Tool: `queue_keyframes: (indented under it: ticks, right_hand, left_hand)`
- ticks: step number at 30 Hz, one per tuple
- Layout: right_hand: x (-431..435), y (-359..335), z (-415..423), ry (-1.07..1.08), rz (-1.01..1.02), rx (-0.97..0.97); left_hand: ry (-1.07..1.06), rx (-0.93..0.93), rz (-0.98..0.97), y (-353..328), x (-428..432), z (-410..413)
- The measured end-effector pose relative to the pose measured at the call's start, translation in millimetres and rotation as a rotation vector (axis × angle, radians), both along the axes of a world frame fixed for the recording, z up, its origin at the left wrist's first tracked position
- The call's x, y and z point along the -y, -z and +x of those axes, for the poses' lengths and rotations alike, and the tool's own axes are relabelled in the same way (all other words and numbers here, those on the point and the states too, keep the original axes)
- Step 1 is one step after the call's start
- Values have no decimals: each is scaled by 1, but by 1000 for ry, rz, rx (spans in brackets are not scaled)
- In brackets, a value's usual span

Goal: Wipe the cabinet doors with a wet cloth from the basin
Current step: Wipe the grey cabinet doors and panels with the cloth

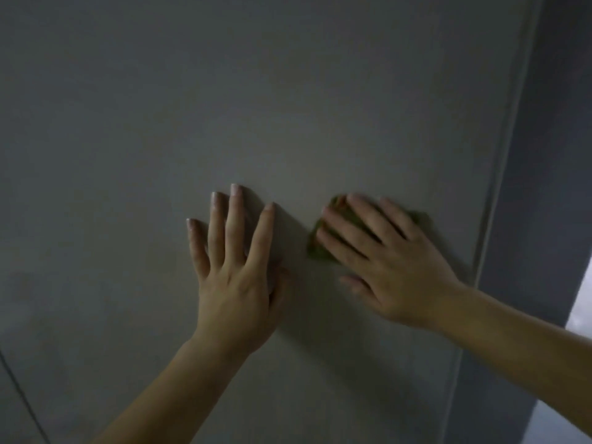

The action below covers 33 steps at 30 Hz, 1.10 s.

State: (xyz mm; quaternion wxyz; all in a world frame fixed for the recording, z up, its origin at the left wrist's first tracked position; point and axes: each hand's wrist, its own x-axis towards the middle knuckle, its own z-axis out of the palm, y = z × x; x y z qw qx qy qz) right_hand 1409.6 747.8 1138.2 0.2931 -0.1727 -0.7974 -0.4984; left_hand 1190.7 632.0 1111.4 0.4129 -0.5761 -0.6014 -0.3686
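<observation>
A plain grey cabinet door (256,91) fills most of the view. My left hand (235,270) lies flat against the door near the middle, fingers straight and spread, holding nothing. Just to its right, my right hand (384,261) presses a small green cloth (320,248) flat against the door with straight fingers. Most of the cloth is hidden under that hand; green edges show past the fingertips and at the hand's upper right.
The door's right edge (499,161) runs as a vertical seam, with a darker grey panel (551,155) beyond it. A bright strip (581,302) shows at the far right. Another seam (22,395) crosses the lower left corner.
</observation>
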Motion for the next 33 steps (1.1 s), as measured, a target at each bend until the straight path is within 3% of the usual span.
queue_keyframes:
  ticks: [2, 3, 7, 9, 13, 16, 22, 24, 28, 30, 33]
  right_hand:
    - [-8, -3, 15, -2, 27, 112]
    - [-12, -15, 19, -14, 39, 65]
    - [-22, -75, 33, -6, -16, -367]
    - [-18, -66, 32, 3, -55, -440]
    - [-16, 26, 39, 4, -50, -119]
    - [-24, 38, 57, -4, -22, 25]
    - [-21, -22, 37, -28, -130, -576]
    - [-14, 14, 27, -34, -148, -492]
    - [-1, 116, 17, -23, -132, -76]
    - [1, 122, 12, -28, -105, -30]
    - [12, 70, -17, -96, -109, -61]
  left_hand:
    - [1, 16, -9, 3, 1, 6]
    - [7, 10, -17, 6, 2, 10]
    - [28, -5, -50, 26, -1, 26]
    - [17, 16, -54, 37, -1, 30]
    - [-18, 5, -84, 49, 4, 27]
    - [-24, -12, -87, 50, 4, 26]
    - [6, 9, -71, 52, 0, 27]
    - [27, 20, -76, 55, 5, 24]
    - [-32, 80, -117, 74, 24, 4]
    - [-59, 68, -149, 80, 31, -9]
    - [-42, 37, -166, 81, 36, -20]
